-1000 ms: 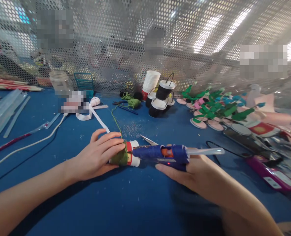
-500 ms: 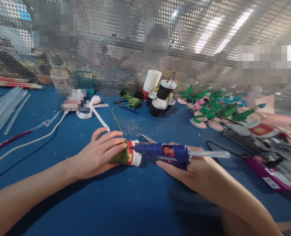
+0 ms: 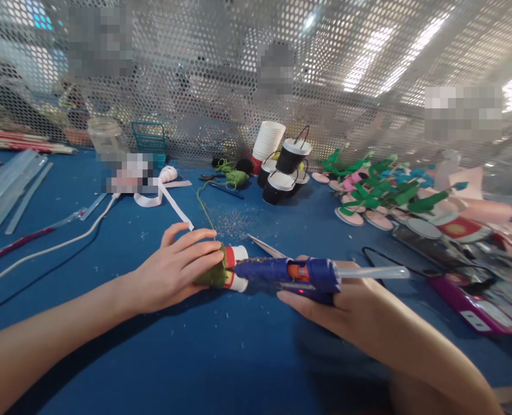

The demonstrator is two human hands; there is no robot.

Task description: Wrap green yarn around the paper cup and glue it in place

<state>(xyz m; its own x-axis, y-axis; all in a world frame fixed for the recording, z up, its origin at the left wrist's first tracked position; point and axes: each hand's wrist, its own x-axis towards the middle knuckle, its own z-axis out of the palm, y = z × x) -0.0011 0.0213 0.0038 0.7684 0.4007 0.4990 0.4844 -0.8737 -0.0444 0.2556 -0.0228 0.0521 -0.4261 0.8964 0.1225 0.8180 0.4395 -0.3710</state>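
Note:
My left hand (image 3: 175, 265) is wrapped over a paper cup (image 3: 239, 282) that lies on its side, its white rim facing right. Green yarn (image 3: 216, 272) winds around the part of the cup under my fingers, and a strand of it runs back to a green yarn ball (image 3: 237, 178). In my right hand (image 3: 346, 305) is a blue hot glue gun (image 3: 268, 270), its nozzle pointing left at the cup beside the yarn edge. A clear glue stick (image 3: 380, 273) sticks out of its rear. Behind the gun, partly hidden, lies a pointed metal tool (image 3: 266, 246).
Black-wrapped cups with handles (image 3: 278, 187) stand at the back before a stack of white cups (image 3: 269, 140). Green paper pieces on pink discs (image 3: 368, 196) crowd the right, near a purple power strip (image 3: 476, 305). White ribbon (image 3: 175, 202) and glue sticks (image 3: 16, 184) lie left.
The glue gun has shifted slightly right with my right hand, and more of the pointed metal tool shows. My left hand stays on the cup.

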